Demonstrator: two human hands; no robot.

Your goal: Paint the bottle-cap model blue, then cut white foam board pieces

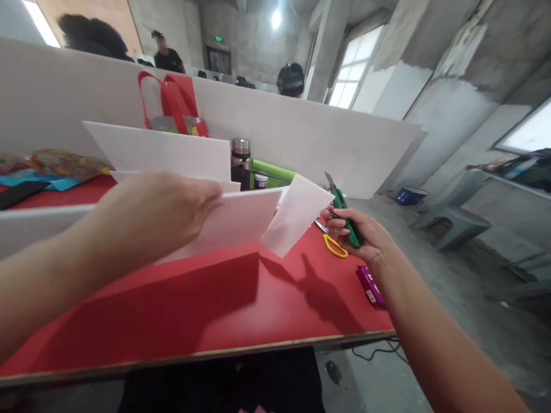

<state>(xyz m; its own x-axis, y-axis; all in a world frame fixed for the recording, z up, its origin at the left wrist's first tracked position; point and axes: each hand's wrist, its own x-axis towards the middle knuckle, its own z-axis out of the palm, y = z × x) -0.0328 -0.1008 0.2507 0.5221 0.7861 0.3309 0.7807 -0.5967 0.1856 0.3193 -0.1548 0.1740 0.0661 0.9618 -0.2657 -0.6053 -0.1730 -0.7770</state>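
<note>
My left hand (159,212) is closed on the top edge of a white board (245,215), held upright over the red table (275,310). At its right end a smaller white piece (301,215) is angled away; I cannot tell whether the two are still joined. My right hand (365,232) grips a green utility knife (348,221), its blade out and pointing up and away. The fingertips of that hand are close to the small piece's corner; whether they touch it is unclear. Behind the left hand stands another white panel (172,152).
Yellow-handled scissors (334,246) and a purple packet (370,287) lie near the right side. At the back are a steel flask (240,150), a small jar (260,181), a green item (273,170) and a red-handled bag (178,103). A white partition (301,132) runs behind.
</note>
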